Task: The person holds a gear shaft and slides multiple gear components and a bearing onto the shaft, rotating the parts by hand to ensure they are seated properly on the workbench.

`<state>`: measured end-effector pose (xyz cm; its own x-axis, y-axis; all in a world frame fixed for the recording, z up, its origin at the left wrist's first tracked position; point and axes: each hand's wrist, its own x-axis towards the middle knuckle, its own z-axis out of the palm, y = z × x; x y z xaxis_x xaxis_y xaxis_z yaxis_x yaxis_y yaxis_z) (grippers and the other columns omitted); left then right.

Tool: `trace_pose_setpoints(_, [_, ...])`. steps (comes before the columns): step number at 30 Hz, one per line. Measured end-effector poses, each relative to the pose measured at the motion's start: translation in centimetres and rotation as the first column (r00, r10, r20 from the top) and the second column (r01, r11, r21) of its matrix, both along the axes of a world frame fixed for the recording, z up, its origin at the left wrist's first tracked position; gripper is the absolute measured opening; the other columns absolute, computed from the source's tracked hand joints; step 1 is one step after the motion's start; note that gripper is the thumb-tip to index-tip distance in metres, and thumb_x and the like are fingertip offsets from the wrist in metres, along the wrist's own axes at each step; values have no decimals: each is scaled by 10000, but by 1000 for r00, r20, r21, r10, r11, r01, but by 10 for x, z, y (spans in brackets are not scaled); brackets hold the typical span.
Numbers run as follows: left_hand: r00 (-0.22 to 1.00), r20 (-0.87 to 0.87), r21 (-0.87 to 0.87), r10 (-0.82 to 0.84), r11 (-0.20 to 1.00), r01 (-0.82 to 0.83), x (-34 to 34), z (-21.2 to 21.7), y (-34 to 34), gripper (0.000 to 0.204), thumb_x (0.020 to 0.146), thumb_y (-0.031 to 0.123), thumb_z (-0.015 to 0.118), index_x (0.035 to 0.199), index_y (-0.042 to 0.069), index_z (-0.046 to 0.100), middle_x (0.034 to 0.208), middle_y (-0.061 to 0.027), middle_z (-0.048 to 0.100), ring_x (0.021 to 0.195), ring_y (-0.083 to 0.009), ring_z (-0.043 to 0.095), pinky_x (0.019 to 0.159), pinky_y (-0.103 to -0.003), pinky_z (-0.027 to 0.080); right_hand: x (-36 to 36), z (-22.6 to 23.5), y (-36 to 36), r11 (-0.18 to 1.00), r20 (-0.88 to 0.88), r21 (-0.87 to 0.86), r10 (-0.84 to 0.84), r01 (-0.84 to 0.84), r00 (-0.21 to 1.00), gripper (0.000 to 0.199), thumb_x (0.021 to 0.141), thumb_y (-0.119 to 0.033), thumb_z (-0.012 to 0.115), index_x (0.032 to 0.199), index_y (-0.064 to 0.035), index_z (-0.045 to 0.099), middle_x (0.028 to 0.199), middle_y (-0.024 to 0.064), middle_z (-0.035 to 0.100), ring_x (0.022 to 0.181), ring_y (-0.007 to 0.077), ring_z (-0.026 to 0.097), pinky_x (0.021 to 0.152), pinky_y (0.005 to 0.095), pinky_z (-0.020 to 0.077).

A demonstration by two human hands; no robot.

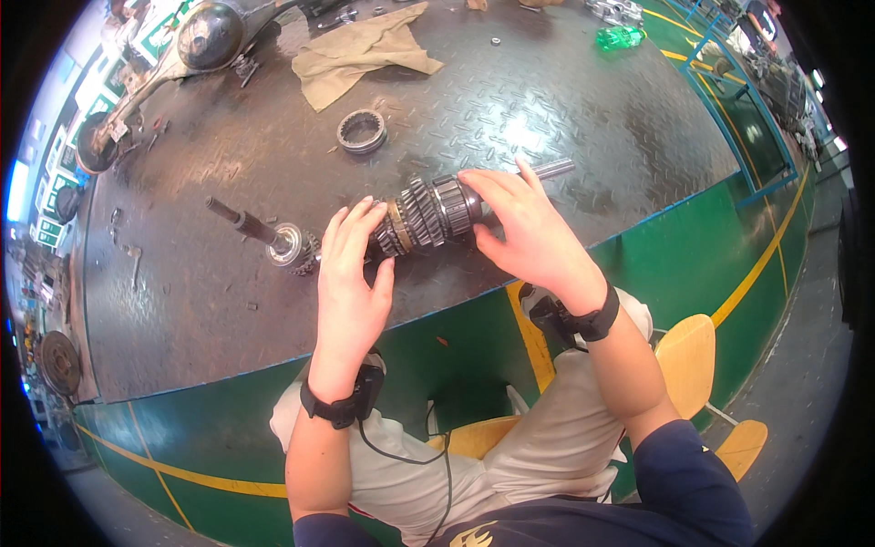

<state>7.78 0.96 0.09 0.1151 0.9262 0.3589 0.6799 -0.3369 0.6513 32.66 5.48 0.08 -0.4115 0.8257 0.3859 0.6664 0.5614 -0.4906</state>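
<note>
A long steel gear shaft (428, 214) with several gears stacked on it lies across the dark checker-plate bench (547, 100). My left hand (351, 273) rests over its left part, fingers laid on the gears near a brass ring. My right hand (529, 232) grips the right part of the gear stack, fingers wrapped on the shaft, whose bare end (554, 168) sticks out past my fingers. The shaft's far left end (239, 219) with a bearing (284, 244) shows beyond my left hand.
A loose toothed ring (362, 130) lies behind the shaft. A tan rag (360, 50) and a large metal housing (205, 36) sit at the back, a green bottle (620, 36) at the far right. Small bolts and parts scatter at the left. A yellow stool (688, 351) is under me.
</note>
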Motion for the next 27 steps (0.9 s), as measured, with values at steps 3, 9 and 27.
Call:
trace_pose_setpoints(3, [1000, 4, 11, -6, 1000, 6, -1, -1, 1, 603, 819, -93, 722, 1403, 21, 620, 1504, -190, 604, 1471, -387, 504, 1249, -465, 365, 5, 3, 3, 1000, 43, 3, -27, 27, 999, 535, 847, -45, 690, 1376, -64, 610, 1289, 133, 687, 1246, 335, 646, 1255, 686, 235])
trace_pose_setpoints(9, [1000, -15, -3, 0, 1000, 0, -2, 0, 0, 600, 825, -90, 720, 1405, 25, 620, 1507, -187, 604, 1473, -386, 503, 1249, -461, 366, 20, 10, 7, 988, 74, -48, -140, 144, 987, 475, 858, -102, 692, 1330, -89, 645, 1161, 116, 726, 1136, 321, 691, 1249, 684, 218])
trace_pose_setpoints(27, [1000, -11, 12, -4, 1000, 4, -3, -1, 0, 607, 804, -107, 724, 1390, 19, 628, 1499, -195, 606, 1446, -383, 532, 1229, -454, 395, 3, -1, 1, 999, -6, -32, 15, -16, 1000, 638, 820, 0, 635, 1454, 3, 563, 1343, 203, 659, 1305, 367, 613, 1268, 655, 250])
